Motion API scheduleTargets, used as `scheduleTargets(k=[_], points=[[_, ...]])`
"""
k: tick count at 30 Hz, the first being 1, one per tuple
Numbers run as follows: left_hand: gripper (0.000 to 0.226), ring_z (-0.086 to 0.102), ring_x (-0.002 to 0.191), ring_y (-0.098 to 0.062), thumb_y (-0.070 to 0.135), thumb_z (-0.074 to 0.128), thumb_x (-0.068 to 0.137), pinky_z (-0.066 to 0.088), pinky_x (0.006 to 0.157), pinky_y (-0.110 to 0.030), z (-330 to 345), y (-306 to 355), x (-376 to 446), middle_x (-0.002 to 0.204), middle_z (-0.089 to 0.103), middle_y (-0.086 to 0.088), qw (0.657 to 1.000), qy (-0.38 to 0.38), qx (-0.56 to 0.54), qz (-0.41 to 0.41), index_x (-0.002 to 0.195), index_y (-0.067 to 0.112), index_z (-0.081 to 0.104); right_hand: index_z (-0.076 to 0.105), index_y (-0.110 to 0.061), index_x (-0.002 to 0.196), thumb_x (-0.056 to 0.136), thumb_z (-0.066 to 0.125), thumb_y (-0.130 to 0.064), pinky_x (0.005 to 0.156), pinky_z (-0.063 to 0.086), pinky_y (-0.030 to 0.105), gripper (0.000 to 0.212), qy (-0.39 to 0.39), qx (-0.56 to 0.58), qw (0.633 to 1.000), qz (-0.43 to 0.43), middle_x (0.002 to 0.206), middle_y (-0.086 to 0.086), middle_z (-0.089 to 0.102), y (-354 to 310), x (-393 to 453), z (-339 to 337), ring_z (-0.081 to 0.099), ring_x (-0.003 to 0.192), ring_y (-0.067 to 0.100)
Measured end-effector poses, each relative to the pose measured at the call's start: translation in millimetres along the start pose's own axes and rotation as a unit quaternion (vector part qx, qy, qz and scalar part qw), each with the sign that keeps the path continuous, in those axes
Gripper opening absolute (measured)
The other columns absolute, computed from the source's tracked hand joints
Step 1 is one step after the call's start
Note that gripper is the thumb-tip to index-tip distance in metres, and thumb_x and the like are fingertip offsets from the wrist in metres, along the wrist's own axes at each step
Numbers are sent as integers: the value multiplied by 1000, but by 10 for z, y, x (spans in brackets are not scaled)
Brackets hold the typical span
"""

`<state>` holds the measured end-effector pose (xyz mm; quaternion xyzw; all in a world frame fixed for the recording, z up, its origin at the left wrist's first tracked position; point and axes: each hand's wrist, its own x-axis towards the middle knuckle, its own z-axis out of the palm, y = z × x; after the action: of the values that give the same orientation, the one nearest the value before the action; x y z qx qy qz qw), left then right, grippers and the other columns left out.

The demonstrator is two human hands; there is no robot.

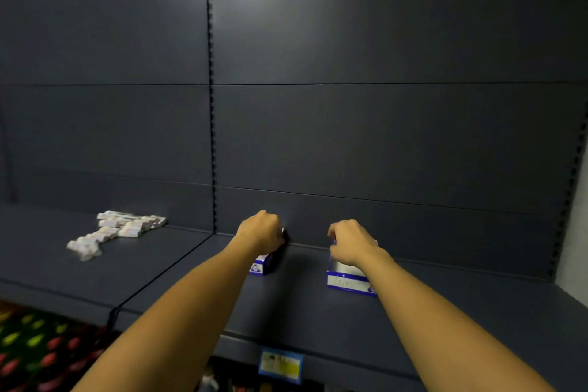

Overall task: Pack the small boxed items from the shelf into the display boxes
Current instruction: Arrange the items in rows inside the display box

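Two blue-and-white display boxes stand on the dark shelf [305, 305] near its back panel. My left hand [262, 229] grips the top of the left display box [262, 266], fingers curled over its far edge. My right hand [350, 243] holds the upper edge of the right display box [348, 283], which is open on top. Whether either box holds anything is hidden by my hands. A loose pile of small white boxed items [111, 231] lies far to the left on the neighbouring shelf section.
A slotted upright [210, 105] divides the two shelf sections, with the dark back panel behind. A yellow-and-blue price label [280, 364] sits on the shelf's front edge. Colourful packaged goods [38, 350] show below at the lower left.
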<state>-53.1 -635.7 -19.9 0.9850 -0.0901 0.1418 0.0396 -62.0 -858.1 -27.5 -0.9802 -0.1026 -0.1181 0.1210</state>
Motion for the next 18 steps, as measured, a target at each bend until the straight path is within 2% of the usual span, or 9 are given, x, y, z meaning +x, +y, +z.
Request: scheduleTargets(k=[6,9,12,15,18], points=[[26,67,98,-29,30,65,95,58,84,-40,-211,-453,-608,114,71,-8,998,3,33,-48,111,13,75,63,-14,123,87,59,-12,87,56,39,36,-24,-17,998,-46,124,10,60,-638,-120,28,63,106,31],[23,66,99,-29,24,67,92,55,80,-39,-308,-740,-862,116,69,-9,996,-5,49,-71,112,15,76,64,-12,118,87,60,-14,82,54,37,31,-36,-12,997,-72,122,12,61,-981,-172,131,63,105,31],[28,66,104,-29,25,69,92,54,84,-39,-423,-1050,-1092,119,68,-9,994,-17,59,-96,119,16,73,64,-11,122,87,63,-15,86,54,36,35,-45,-5,995,-94,127,13,59,-1298,-194,214,63,108,31],[19,65,97,-34,23,63,93,52,78,-40,-510,-1335,-1273,110,68,-15,991,4,50,-127,104,10,74,62,-13,126,88,61,-12,88,55,36,38,-47,4,993,-110,130,12,57,-1573,-197,259,63,110,30],[22,64,99,-36,22,56,94,54,82,-42,-553,-1600,-1423,112,66,-16,988,16,49,-145,102,10,73,62,-13,125,88,57,-9,87,56,39,37,-48,6,992,-119,128,13,58,-1852,-182,305,63,108,31]])
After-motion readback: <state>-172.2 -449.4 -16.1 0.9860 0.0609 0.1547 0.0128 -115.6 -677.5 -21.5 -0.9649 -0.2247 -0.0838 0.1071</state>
